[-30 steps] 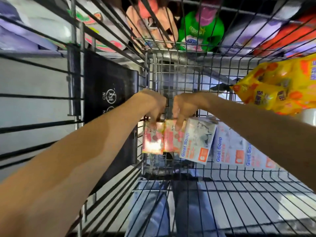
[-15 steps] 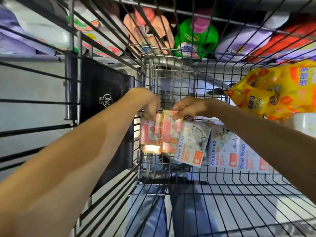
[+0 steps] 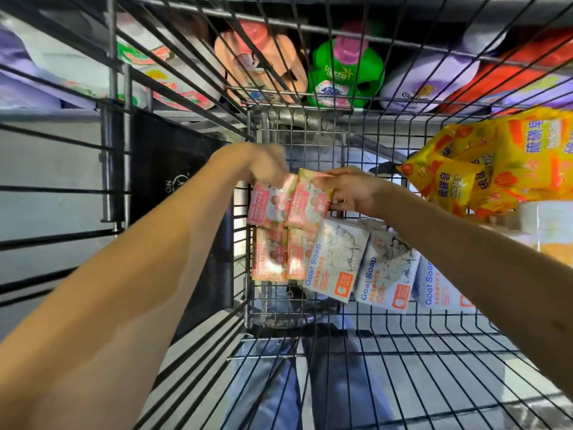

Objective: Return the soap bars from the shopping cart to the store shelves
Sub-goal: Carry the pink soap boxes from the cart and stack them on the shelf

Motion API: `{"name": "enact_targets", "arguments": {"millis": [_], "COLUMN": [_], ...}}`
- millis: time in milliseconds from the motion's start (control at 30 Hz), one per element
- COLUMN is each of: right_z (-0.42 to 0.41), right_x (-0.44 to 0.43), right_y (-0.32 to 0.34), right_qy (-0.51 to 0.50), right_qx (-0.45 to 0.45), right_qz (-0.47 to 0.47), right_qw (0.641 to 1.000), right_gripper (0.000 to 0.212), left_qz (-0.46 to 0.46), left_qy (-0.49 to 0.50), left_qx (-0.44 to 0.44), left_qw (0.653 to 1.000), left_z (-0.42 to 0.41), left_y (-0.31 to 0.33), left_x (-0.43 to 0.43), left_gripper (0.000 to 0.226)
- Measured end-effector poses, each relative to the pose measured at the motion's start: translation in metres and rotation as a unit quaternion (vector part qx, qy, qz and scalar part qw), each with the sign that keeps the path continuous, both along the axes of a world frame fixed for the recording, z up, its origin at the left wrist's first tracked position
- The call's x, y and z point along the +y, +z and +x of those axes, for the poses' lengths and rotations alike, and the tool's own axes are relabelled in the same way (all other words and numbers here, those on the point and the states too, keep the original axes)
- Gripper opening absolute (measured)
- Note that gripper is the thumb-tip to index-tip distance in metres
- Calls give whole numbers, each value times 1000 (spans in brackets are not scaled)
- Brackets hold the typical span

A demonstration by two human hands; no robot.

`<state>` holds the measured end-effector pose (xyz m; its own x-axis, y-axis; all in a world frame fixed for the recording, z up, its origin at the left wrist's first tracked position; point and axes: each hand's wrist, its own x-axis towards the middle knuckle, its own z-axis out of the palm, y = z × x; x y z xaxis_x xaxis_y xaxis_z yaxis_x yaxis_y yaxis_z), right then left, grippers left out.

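Shopping cart (image 3: 403, 352): wire walls close you in at the left and far side, and a black panel (image 3: 173, 218) sits beyond the left wall. The wire floor nearest you is bare and gives open room. Yellow soap bags (image 3: 496, 162) crowd the right. Stock in the far left corner: four pink soap boxes in two tiers, with three Goat Soap boxes (image 3: 338, 259) leaning just beside them on the right. Your left hand (image 3: 266, 169), blurred, grips the upper left pink soap box (image 3: 268, 206) along its top edge. Your right hand (image 3: 350, 190) pinches the upper right pink soap box (image 3: 307, 203) at its right end. The lower pink soap boxes (image 3: 269, 259) lie directly beneath, untouched.
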<state>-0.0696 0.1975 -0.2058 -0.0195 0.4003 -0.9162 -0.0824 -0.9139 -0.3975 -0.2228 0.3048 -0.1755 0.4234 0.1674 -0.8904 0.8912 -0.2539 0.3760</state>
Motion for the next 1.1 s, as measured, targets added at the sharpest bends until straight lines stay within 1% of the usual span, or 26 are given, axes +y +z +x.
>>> {"name": "enact_targets", "arguments": {"millis": [33,67,133,167,200,300,333,433,533,600,667,733,767,833,900,1000,1100], "right_z": [1,2,8,12,15,24,27,31,38,41,44,46,46,47,51,53,49], "right_x": [1,2,6,8,9,13,13,11,4,-2,-11,-22,-28,-38,-50,-72,-96], "right_y": [1,3,10,12,16,23,28,46,74,95,115,139,151,172,193,227,260], "right_qy": [-17,-30,-37,-31,-26,-48,-52,-65,-101,-90,-100,-113,-114,-119,-131,-136,-177], "right_qx": [-4,-8,-9,-9,-6,-13,-17,-17,-13,-10,7,18,21,32,41,51,55], "right_qz": [4,12,38,50,60,78,85,109,123,131,131,145,151,163,179,205,214], "right_qw": [1000,999,999,998,998,996,995,992,987,987,986,983,982,979,974,968,959], "right_gripper": [25,12,9,6,5,16,14,6,11,21,25,29,29,19,10,9,9], "left_qz": [15,36,84,92,92,110,119,119,130,139,148,140,131,129,141,142,120], "left_qy": [1,1,-2,4,16,59,72,126,190,235,284,359,400,444,457,510,561], "left_qx": [-14,-24,-34,-41,-51,-83,-97,-142,-177,-205,-222,-244,-260,-296,-321,-334,-329], "left_qw": [1000,999,996,995,994,989,985,975,957,940,921,890,869,836,817,780,750], "left_z": [2,4,8,9,9,4,2,-6,-19,-27,-32,-34,-34,-34,-33,-34,-40], "left_y": [4,7,12,15,17,26,30,45,68,88,113,138,152,177,204,237,260], "left_x": [3,6,14,19,22,26,26,25,18,10,-2,-19,-29,-49,-69,-101,-131], "left_gripper": [18,26,38,40,40,44,43,31,20,21,18,10,14,17,12,15,10]}}
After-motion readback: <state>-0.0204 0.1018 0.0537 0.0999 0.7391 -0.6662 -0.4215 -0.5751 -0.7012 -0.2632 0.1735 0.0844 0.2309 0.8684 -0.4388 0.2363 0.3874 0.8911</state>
